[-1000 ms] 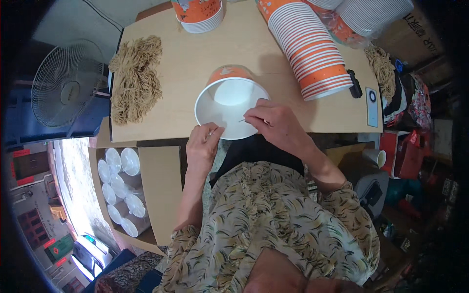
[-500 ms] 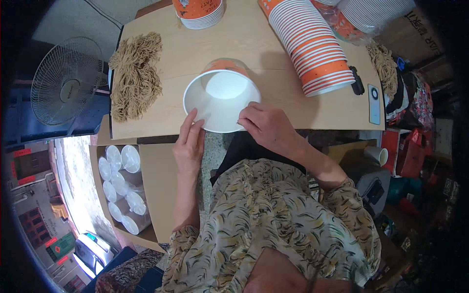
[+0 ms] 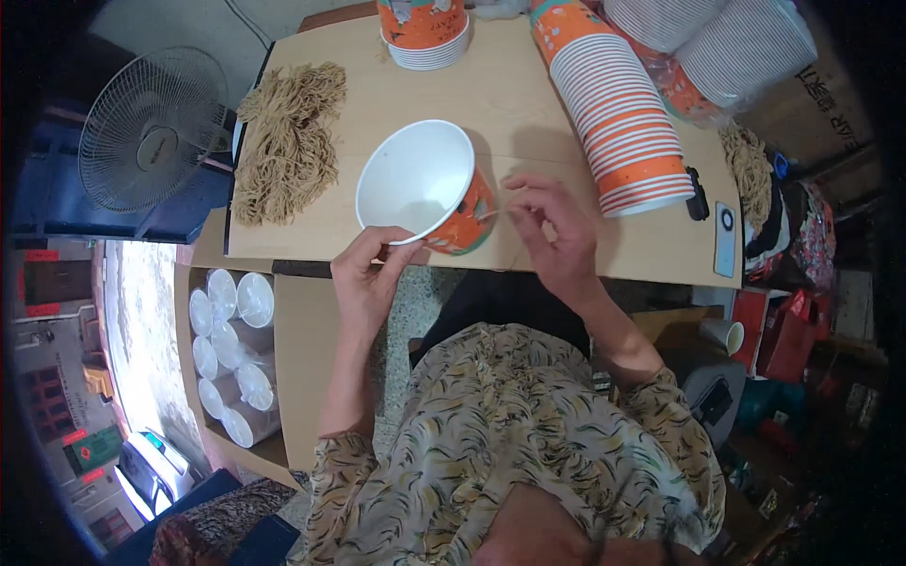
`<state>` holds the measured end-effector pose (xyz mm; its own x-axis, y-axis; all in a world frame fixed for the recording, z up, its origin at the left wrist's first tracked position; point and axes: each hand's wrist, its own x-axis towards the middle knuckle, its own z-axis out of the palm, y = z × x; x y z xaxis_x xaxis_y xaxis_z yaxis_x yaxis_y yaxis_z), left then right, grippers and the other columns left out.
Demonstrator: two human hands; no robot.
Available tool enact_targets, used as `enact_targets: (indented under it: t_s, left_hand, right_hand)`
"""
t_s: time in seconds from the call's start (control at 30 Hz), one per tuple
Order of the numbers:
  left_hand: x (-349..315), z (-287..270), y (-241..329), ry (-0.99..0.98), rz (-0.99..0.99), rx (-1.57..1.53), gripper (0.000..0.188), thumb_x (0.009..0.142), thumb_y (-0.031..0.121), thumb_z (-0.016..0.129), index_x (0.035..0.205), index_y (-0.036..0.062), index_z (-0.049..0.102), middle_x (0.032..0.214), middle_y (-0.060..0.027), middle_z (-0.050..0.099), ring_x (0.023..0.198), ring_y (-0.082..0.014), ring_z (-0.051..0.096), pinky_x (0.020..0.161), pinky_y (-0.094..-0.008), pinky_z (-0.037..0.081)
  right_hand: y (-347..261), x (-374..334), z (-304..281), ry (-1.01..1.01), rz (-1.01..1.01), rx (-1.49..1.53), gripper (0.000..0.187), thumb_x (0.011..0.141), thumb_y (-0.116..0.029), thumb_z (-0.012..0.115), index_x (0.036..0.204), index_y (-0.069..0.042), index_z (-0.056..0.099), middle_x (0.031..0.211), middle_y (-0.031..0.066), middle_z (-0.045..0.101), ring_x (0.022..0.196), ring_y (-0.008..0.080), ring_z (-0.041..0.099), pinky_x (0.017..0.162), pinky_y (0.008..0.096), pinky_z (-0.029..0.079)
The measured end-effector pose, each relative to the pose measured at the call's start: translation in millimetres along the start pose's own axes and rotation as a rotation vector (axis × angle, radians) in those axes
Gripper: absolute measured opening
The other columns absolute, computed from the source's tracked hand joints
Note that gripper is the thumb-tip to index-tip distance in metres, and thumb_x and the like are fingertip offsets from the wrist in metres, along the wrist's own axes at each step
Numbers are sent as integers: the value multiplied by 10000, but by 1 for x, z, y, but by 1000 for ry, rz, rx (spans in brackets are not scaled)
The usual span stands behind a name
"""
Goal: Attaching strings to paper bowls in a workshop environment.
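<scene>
Table: pale wood-grain tabletop [image 3: 396,94], front edge toward the person.
Bucket: orange-and-white round paper bucket [image 3: 420,184], tilted, its opening toward the upper left, at the table's front edge.
Left hand [image 3: 371,269]: pinching the bucket's rim between thumb and fingers.
Right hand [image 3: 559,231]: fingers curled beside the bucket; a thin pale strand [image 3: 489,215] runs between the two, though whether it is pinched cannot be told.
On the table, left: tan twisted-cord bundle [image 3: 288,146].
Right: long leaning stack of nested orange-and-white paper buckets [image 3: 623,123].
Far edge: short stack of orange-and-white buckets [image 3: 425,42].
Room: grey wire-caged fan [image 3: 151,141] at left; below it, brown cardboard box [image 3: 307,368] holding clear plastic cylinders [image 3: 226,344]; red bag [image 3: 788,335] at right.
Writing: dark printed lettering on the short stack; large dark characters on a brown cardboard panel [image 3: 807,118]; fan-hub label [image 3: 157,149], too small to read.
</scene>
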<state>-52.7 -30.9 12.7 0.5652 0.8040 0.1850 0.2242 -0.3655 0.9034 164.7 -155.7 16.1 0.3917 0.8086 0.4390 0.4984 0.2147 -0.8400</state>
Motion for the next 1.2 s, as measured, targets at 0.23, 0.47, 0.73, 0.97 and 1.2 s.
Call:
enact_targets:
  t_s: [0.23,0.47,0.73,0.97,1.2]
  left_hand:
    - [8,15,-2,-56,-166,-368,142,906,10,730,1036,-41,703,874,-56,723,735,-106,696,656,-227,565]
    - [29,5,-19,-196,-358,-526,186,980,143,676,1100,1,676,871,-33,720,696,-87,694,582,-185,512]
    - [25,3,-38,-259,-467,-563,249,1042,238,576,1168,26,609,980,-36,715,792,-128,732,630,-189,515]
    - [31,-8,-33,-426,-504,-769,408,1069,225,498,1392,-24,491,1121,-135,705,918,-187,746,678,-217,583]
    - [39,-7,-20,-488,-534,-926,448,1077,215,467,1427,-64,434,1165,-183,688,908,-223,754,594,-188,595]
  right_hand:
    - [8,11,7,163,-206,-73,94,933,-25,647,1018,-7,611,1174,158,674,1046,284,667,869,354,526]
    - [18,22,24,64,-14,-61,126,966,-75,613,1077,-17,600,1267,187,648,1194,327,601,998,399,478]
    - [5,-4,42,32,184,59,177,997,-97,564,1142,3,579,1318,204,609,1226,359,576,1038,420,444]
    - [16,-9,56,53,-157,-387,119,970,-96,581,1038,-1,561,1337,224,581,1287,390,538,1066,496,411]
    - [18,-9,60,51,-225,-492,107,943,-88,607,993,-10,555,1352,209,582,1276,382,555,1068,521,411]
